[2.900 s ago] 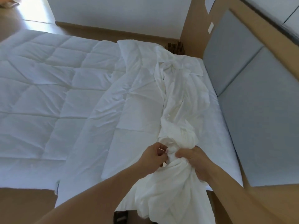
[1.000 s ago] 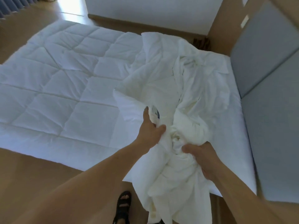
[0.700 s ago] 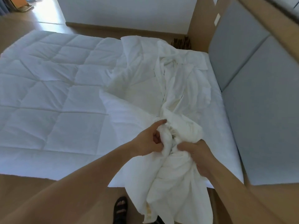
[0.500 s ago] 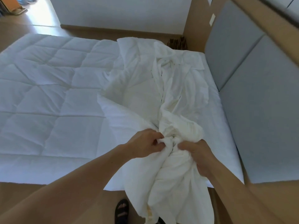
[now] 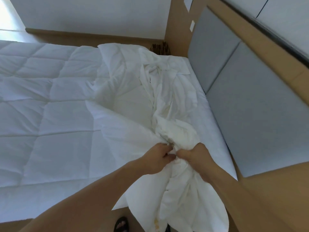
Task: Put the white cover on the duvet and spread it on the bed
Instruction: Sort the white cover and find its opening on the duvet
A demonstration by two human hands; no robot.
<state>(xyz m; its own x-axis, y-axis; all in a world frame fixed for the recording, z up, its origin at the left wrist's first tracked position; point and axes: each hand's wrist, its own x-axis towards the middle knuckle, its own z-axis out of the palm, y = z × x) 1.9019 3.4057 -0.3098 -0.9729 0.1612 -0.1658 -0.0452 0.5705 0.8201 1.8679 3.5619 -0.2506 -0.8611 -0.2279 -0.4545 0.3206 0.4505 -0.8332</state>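
Note:
A white quilted duvet (image 5: 41,118) lies spread over the left part of the bed. The white cover (image 5: 167,101) lies crumpled along the head end, and a bunch of it hangs over the bed's near edge. My left hand (image 5: 157,158) grips the bunched cloth from the left. My right hand (image 5: 194,154) grips the same bunch from the right, and the two hands almost touch. Whether a duvet corner is inside the bunch is hidden by the folds.
A grey padded headboard (image 5: 242,97) in a wooden frame runs along the right. The white mattress edge (image 5: 215,131) shows beside it. A white wall (image 5: 93,15) stands beyond the bed. My sandalled foot (image 5: 122,223) is on the wooden floor below the hanging cloth.
My left hand let go of the duvet corner it held up, came down and closed on the bunch beside my right hand. The lifted fold has settled on the bed.

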